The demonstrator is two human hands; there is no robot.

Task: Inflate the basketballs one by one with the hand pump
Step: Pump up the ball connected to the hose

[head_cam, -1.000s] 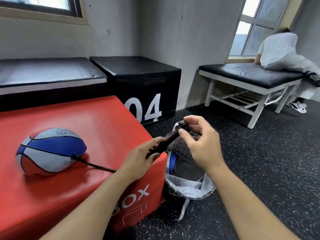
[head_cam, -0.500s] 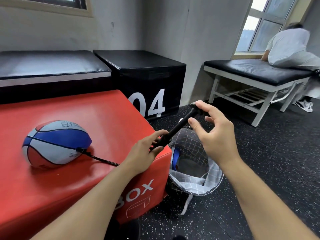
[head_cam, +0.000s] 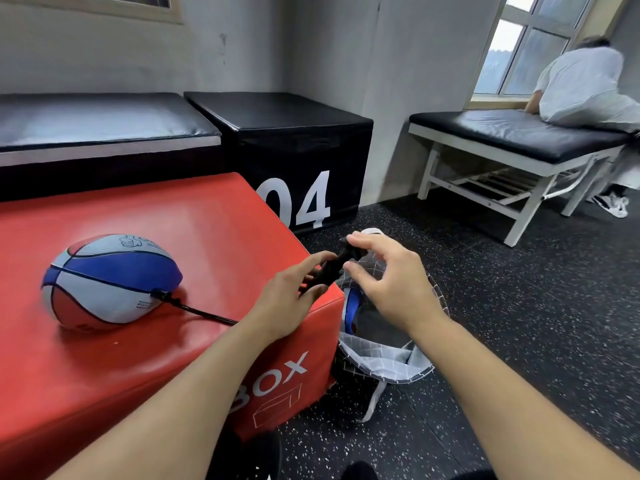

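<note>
1. Head view: left hand point(head_cam: 287, 299) wraps its grip round the hand pump point(head_cam: 329, 270); right hand point(head_cam: 388, 282) pinches the handle top.
2. The basketball point(head_cam: 110, 278) sits on the red box point(head_cam: 207, 237), hose point(head_cam: 194, 308) plugged in.
3. Risk: a hard stroke could tug the hose and pop the needle out.

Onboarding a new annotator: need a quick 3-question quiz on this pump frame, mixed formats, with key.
1. True or false: the basketball lies on the black box marked 04.
2. Multiple choice: what does the left hand grip? A) the hose B) the barrel of the hand pump C) the checked bag
3. Fill in: the hose runs from the pump to the ____.

Key:
1. False; it lies on the red box.
2. B; the right hand pinches the pump's handle end.
3. Basketball; the hose end is plugged into its side. The ball looks partly flat.
</note>
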